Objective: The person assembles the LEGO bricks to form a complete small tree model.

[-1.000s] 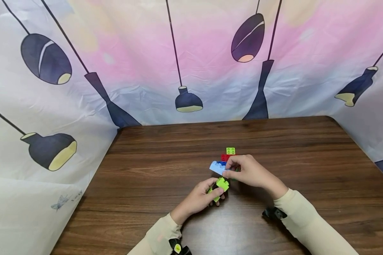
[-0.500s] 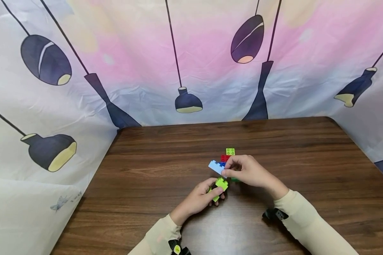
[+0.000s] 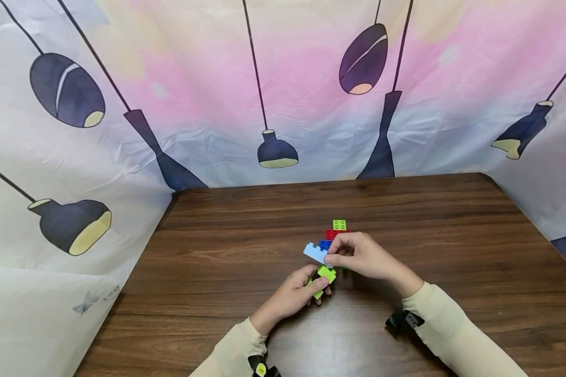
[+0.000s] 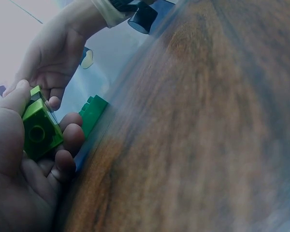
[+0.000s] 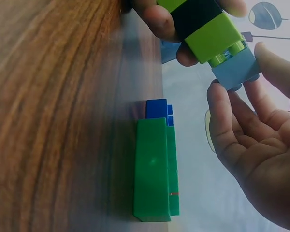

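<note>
My left hand (image 3: 292, 294) grips a short stack of toy building bricks (image 5: 210, 36), lime green with a black one in the middle. The thumb lies across the stack. Just above it, my right hand (image 3: 368, 257) pinches a long light blue brick (image 3: 315, 253) between thumb and fingers. In the right wrist view, the light blue brick meets the studs of the stack's end lime brick; whether it is pressed fully on, I cannot tell. The left wrist view shows the underside of a lime brick (image 4: 37, 133) in the left hand.
Behind the hands on the wooden table (image 3: 226, 241) lie a lime brick (image 3: 339, 224), a red brick (image 3: 330, 234) and a blue brick (image 3: 325, 244). A long green brick (image 5: 152, 169) sits beside the blue one, mostly hidden by my right hand in the head view.
My right hand has moved slightly left and down, bringing the light blue brick from above the lime and black stack against its studded end. The left hand has stayed nearly still.
</note>
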`<state>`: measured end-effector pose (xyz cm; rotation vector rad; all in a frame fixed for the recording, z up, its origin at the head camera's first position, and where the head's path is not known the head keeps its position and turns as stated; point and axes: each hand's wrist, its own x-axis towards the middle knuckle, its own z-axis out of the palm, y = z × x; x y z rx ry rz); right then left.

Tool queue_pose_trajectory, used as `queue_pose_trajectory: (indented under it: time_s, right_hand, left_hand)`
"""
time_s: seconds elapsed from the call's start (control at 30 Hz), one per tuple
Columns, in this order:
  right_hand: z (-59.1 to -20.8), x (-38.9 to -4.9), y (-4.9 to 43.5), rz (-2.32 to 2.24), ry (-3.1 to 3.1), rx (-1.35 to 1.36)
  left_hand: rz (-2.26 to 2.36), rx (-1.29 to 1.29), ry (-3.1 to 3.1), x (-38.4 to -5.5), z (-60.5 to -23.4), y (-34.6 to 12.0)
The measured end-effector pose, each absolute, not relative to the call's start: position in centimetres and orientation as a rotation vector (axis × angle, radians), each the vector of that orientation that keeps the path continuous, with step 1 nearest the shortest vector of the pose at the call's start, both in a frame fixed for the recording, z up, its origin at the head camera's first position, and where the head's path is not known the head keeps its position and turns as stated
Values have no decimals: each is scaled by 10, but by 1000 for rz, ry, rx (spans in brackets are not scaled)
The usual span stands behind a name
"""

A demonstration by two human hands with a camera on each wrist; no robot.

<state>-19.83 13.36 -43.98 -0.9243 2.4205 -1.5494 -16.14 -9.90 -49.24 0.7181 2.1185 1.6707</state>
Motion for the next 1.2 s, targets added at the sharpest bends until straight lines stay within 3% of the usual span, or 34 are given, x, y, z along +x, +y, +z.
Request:
queue_pose_trajectory:
  time_s: [1.2]
  right_hand:
    - [-455, -193, 122, -1746, 2351, -863]
  left_hand:
    - [1725, 658, 2121, -162, -496, -99]
